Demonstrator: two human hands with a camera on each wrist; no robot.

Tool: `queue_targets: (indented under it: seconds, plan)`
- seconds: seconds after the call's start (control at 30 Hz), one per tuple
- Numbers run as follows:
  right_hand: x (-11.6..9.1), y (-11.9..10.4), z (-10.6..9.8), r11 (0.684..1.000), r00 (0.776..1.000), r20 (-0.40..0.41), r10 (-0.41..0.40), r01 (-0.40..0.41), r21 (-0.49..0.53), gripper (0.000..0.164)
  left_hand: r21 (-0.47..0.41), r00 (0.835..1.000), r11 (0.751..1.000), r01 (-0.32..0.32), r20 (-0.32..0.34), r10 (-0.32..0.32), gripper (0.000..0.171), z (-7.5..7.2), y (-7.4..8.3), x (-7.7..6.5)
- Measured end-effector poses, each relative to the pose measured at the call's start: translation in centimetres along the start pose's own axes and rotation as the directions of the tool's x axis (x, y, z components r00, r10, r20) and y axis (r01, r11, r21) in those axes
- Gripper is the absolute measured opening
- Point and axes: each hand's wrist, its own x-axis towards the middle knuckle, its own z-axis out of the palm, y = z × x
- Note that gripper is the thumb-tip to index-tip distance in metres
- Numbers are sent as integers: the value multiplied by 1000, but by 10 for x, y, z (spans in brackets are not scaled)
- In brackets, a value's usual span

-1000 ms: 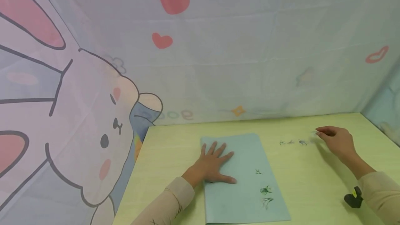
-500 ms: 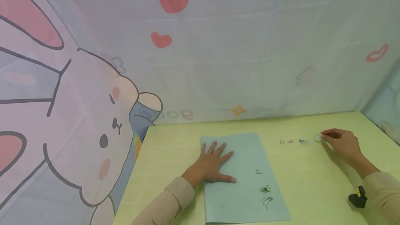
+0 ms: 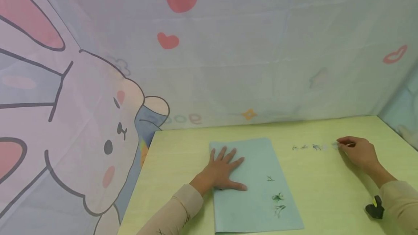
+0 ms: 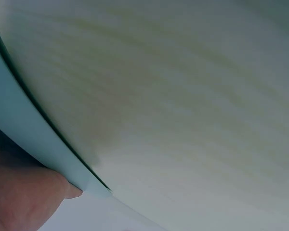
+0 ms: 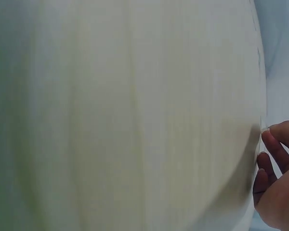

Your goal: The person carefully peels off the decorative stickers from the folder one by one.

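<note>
My left hand (image 3: pixel 220 173) lies with spread fingers on a pale blue-green folder or folded sheet (image 3: pixel 248 213), holding it against the table. On its right part are small plant-like pictures: a thin twig (image 3: pixel 270 178), a green leafy one (image 3: pixel 278 197) and a grey-green one (image 3: pixel 279 210). At the back right, my right hand (image 3: pixel 359 152) pinches a small translucent sticker-like piece (image 3: pixel 335 145) between thumb and forefinger, at or just above the table. To its left runs a row of similar small pieces (image 3: pixel 316 147). In the right wrist view, only the fingertips (image 5: pixel 266 130) meet at the edge.
A small black object with a yellow part (image 3: pixel 375 209) sits near my right sleeve. The yellow-green table (image 3: pixel 326 191) ends at a printed cloth backdrop (image 3: pixel 235 68) behind, with a rabbit figure (image 3: pixel 98 126) on the left.
My right hand has shifted slightly right and toward me, and the small piece with it has come down close to the row's right end. My left hand stays in place.
</note>
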Motion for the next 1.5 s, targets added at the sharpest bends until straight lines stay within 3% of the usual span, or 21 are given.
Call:
queue_targets:
  seconds: [0.43, 0.87, 1.17, 1.5]
  plan:
    - [-1, 2, 6, 988, 991, -4, -134, 133, -81, 24, -8, 1000, 1000, 2, 7, -2, 106, 2, 1, -1]
    - [2, -1, 2, 989, 989, -48, -138, 135, -64, 30, -2, 1000, 1000, 7, 10, -7, 105, -1, 1, 0]
    - [4, -37, -3, 983, 976, -116, -185, 185, -4, 26, 8, 1000, 1000, 7, 10, -7, 105, -1, 1, 0]
    - [0, -82, 13, 958, 958, -61, -281, 283, 36, 29, -8, 1000, 1000, -4, -3, 4, 105, 0, 1, 0]
